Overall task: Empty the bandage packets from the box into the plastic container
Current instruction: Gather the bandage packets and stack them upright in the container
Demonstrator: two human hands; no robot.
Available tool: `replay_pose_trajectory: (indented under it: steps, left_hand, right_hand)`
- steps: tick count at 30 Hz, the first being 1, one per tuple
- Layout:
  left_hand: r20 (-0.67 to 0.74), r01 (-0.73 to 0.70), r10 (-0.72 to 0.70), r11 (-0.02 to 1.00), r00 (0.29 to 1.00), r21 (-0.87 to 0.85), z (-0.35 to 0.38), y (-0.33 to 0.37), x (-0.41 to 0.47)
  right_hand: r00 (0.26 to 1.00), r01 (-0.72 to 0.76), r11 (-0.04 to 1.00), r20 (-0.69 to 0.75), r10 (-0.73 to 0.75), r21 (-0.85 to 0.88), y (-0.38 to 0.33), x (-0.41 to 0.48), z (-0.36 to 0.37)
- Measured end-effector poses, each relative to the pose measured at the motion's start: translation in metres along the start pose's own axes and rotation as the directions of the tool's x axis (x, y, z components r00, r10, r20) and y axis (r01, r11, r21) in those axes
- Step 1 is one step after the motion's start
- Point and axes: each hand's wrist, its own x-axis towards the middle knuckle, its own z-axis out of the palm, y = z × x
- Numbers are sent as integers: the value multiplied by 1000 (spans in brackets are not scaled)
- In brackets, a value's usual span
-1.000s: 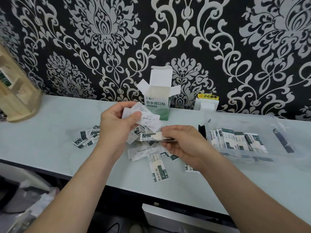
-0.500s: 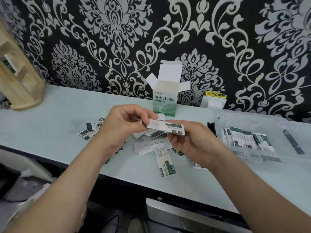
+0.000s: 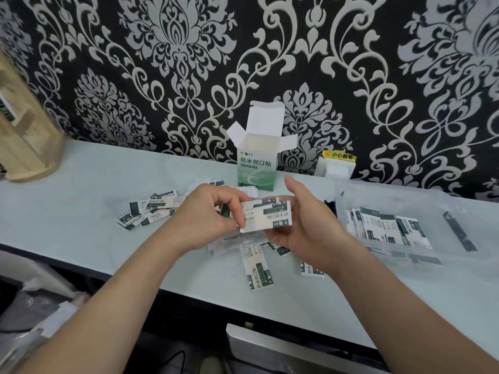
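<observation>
Above the pale countertop [image 3: 81, 233], the head view shows both hands meeting over a small stack of bandage packets [image 3: 266, 217]. The left hand [image 3: 205, 214] pinches the stack's left end with curled fingers and thumb. The right hand [image 3: 307, 228] cradles the other end, its fingers curled under and behind the packets and its thumb raised clear of them. The stack is held off the surface, in front of the box [image 3: 258, 168], which stands upright against the patterned wall with its top flaps open.

More loose packets [image 3: 151, 209] lie scattered on the counter to the left of the hands, others lie beneath them, and one single packet [image 3: 258, 268] lies nearer the counter's front edge.

To the right sits the clear plastic container [image 3: 378, 190], with a row of filed packets [image 3: 386, 228] standing inside it. A white socket [image 3: 336, 170] with a yellow label sits by the wall, and a wooden rack [image 3: 27, 136] stands at the far left.
</observation>
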Motion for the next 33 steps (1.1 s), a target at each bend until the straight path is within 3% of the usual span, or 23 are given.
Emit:
replay_pose_trajectory:
  steps: [3,6,9,11,14,16,18,19,22,25,29,31,33]
  left_hand:
    - [46,-60,54,987,997,148,7,-1,4]
    - [41,-41,35,985,999,167,11,-3,7]
    - [-39,39,-43,995,998,-90,9,2,9]
    - [3,114,-119,945,993,-306,7,6,10]
    - [53,175,-167,920,984,-352,11,3,11]
    - [12,132,-136,933,991,-335,14,4,13]
    - [-46,62,-75,972,996,-226,15,3,16]
    - [-56,40,-51,984,997,-174,18,3,17]
    - [-62,3,-4,1000,998,-25,26,3,16]
    - [-103,-20,49,963,993,269,17,4,11]
    - [52,13,-70,713,996,701,7,-3,1]
    - [97,-2,-107,658,990,753,17,-7,0]
    - [82,51,-154,702,985,710,21,-7,2]
  right_hand:
    - [995,98,958,20,-96,-271,-1,-2,0]
    - [973,204,897,-22,-231,-392,2,0,1]
    - [945,265,873,-70,-320,-410,3,-2,5]
    - [919,321,847,-78,-387,-424,2,-5,9]
    - [865,411,732,-21,-502,-543,3,-5,11]
    - [844,437,579,92,-529,-688,2,-8,13]
    - [858,421,333,250,-449,-844,-3,-11,11]
    - [883,402,260,296,-364,-878,-6,-13,10]
    - [937,330,284,274,-219,-900,-8,-16,9]
    - [922,254,334,123,-367,-908,-4,-9,5]
    - [918,165,358,10,-397,-919,-8,-6,1]
    - [939,119,337,-4,-344,-934,-6,-6,1]
    - [949,91,303,-10,-316,-949,-3,-6,2]
